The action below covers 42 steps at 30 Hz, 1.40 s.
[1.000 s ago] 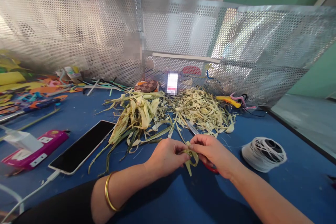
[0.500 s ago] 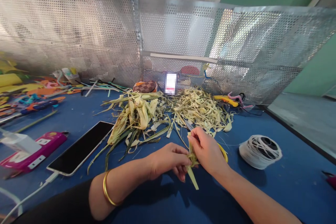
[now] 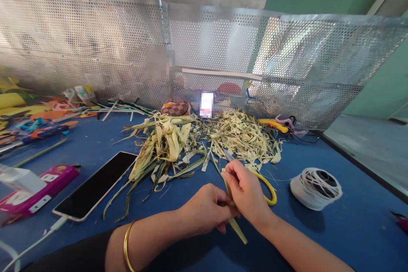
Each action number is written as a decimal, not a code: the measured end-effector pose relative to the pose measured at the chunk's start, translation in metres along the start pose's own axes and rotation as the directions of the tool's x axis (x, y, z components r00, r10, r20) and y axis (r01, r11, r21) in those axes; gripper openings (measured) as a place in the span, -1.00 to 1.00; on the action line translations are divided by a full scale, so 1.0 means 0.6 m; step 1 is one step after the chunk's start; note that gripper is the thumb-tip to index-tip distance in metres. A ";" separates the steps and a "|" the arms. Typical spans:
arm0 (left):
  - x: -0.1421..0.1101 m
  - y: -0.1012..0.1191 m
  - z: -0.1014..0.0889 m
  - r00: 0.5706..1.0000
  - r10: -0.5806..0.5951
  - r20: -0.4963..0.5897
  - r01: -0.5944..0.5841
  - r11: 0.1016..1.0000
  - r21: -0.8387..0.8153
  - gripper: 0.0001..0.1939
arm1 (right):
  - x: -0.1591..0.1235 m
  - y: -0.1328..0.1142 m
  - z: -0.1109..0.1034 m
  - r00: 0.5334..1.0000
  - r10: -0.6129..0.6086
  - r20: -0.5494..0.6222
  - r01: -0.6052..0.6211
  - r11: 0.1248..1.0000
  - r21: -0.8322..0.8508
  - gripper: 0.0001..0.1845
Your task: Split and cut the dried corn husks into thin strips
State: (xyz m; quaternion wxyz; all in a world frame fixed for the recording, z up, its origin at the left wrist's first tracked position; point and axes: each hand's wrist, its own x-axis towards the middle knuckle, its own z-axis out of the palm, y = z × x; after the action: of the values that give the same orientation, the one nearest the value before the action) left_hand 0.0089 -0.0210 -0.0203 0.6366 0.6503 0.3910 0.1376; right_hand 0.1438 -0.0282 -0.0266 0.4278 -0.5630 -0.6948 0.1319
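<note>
In the head view, my left hand [image 3: 208,208] is closed, pinching a pale green corn husk strip [image 3: 238,232] whose loose end points down toward me. My right hand [image 3: 247,191] meets it from the right, thumb and fingertips pressed on the upper end of that strip. Where the two hands come together, the fingers hide the middle of the husk. Beyond my right hand lie scissors with yellow handles [image 3: 271,189], partly covered by it. A heap of shredded husk strips [image 3: 245,136] spreads farther back, beside a bunch of larger husks [image 3: 170,140].
A spool of white thread [image 3: 315,189] stands at the right. On the left lie a phone [image 3: 95,187] with its cable and a magenta power strip [image 3: 60,178]. Coloured scraps [image 3: 41,114] fill the far left. A perforated metal screen [image 3: 95,46] closes off the back.
Both hands have drawn closer together over the husk, covering its knotted middle. The loose lower end has swung slightly right, and more of the yellow scissor handles shows.
</note>
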 end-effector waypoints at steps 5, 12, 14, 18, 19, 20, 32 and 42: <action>0.007 0.003 -0.015 0.992 -0.006 -0.126 -0.013 0.989 -0.149 -0.83 | 0.012 0.003 -0.031 0.990 0.019 0.143 -0.013 0.999 -0.045 -0.82; 0.018 0.009 -0.046 0.991 -0.025 -0.135 -0.007 0.974 -0.229 -0.78 | 0.032 0.030 -0.070 0.889 -0.234 0.393 0.332 0.921 -0.204 -0.79; 0.018 0.008 -0.047 0.994 -0.038 -0.102 0.011 0.969 -0.248 -0.78 | 0.033 0.038 -0.066 0.901 -0.224 0.371 0.321 0.920 -0.224 -0.77; 0.019 0.005 -0.045 0.987 -0.070 -0.143 0.026 0.956 -0.293 -0.76 | 0.030 0.036 -0.063 0.912 -0.351 0.212 0.404 0.859 -0.316 -0.82; 0.019 0.005 -0.045 0.985 -0.076 -0.155 0.024 0.949 -0.313 -0.76 | 0.027 0.030 -0.063 0.896 -0.413 0.162 0.443 0.826 -0.349 -0.83; 0.019 0.006 -0.044 0.983 -0.081 -0.167 0.021 0.942 -0.334 -0.77 | 0.023 0.022 -0.063 0.870 -0.473 0.136 0.487 0.789 -0.374 -0.83; 0.017 0.006 -0.039 0.959 -0.116 -0.258 -0.029 0.867 -0.498 -0.67 | -0.020 -0.030 -0.003 0.524 -0.699 0.487 0.773 0.148 -0.617 -0.68; 0.010 0.015 -0.041 0.947 -0.005 -0.321 -0.201 0.770 -0.605 -0.74 | -0.025 -0.018 -0.005 0.673 -0.697 0.248 0.670 0.432 -0.603 -0.68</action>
State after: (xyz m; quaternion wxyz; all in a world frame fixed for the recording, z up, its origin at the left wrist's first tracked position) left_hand -0.0008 0.0018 -0.0098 0.7412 0.3902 0.3803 0.3922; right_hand 0.1384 -0.0460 -0.0243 0.2332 -0.3467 -0.8527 -0.3136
